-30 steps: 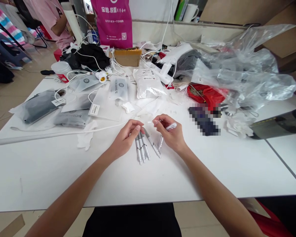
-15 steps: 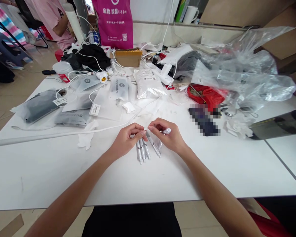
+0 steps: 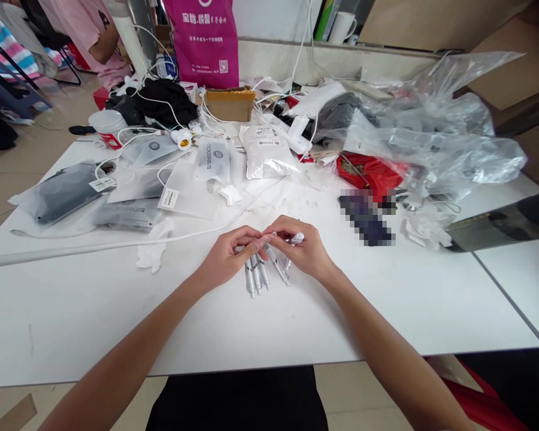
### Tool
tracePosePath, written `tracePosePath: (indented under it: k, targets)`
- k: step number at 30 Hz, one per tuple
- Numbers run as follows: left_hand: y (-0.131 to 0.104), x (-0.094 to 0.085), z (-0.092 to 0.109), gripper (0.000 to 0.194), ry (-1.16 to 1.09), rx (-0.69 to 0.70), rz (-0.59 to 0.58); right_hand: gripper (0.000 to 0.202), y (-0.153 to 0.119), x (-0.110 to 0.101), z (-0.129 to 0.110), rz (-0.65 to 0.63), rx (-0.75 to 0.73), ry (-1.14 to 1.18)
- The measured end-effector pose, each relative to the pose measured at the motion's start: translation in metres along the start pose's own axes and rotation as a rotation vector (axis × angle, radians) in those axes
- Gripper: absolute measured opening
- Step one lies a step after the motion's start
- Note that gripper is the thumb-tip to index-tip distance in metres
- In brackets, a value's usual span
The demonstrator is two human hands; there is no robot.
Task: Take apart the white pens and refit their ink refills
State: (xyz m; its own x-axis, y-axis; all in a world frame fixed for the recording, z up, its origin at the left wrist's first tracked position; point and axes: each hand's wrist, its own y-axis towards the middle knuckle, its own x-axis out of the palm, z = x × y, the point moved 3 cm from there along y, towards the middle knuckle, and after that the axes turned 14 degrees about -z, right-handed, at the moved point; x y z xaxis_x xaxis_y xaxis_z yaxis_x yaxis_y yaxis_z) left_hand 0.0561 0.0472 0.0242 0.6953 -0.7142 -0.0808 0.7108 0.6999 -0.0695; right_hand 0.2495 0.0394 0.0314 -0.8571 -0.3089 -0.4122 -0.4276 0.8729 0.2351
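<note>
My left hand (image 3: pixel 231 254) is closed in a pinch, its thumb and fingertips meeting those of my right hand (image 3: pixel 299 245). What lies between the fingertips is hidden. A white pen (image 3: pixel 297 238) is gripped in my right hand, one end poking out past the knuckles. Several silver-white pens (image 3: pixel 258 276) with dark marks, seemingly in clear wrapping, lie side by side on the table below my left fingers. Another pen (image 3: pixel 279 268) slants apart from them, under the right fingers. My hands cover the upper ends of these pens.
On the white table (image 3: pixel 197 335), frosted bags (image 3: pixel 130 212) lie at left, with a white cable (image 3: pixel 94 250) running across. Behind are a stuffed white pouch (image 3: pixel 269 157) and a cardboard box (image 3: pixel 229 106). A red bag (image 3: pixel 377 173) and clear plastic (image 3: pixel 449 143) are at right. A person (image 3: pixel 90 30) is far left.
My fingertips have come together, and the small white bit that showed between them is now hidden. The whole view has shifted slightly.
</note>
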Motion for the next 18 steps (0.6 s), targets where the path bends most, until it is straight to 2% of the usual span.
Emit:
tracePosePath:
  k: [6,10,14,18]
  targets:
    - [0.001,0.001,-0.002,0.043,-0.110,0.003,-0.010,0.023,-0.002,0.005,-0.004,0.008,-0.021,0.053]
    - [0.002,0.001,-0.005,0.045,-0.231,-0.028,0.012,0.042,0.000,0.004,-0.002,0.087,0.057,0.248]
    - [0.003,0.000,-0.005,0.044,-0.316,-0.042,0.058,0.049,0.006,-0.008,0.000,0.264,0.111,0.552]
    - [0.003,-0.001,-0.004,0.043,-0.340,-0.031,0.072,0.061,0.008,-0.024,0.003,0.295,0.147,0.533]
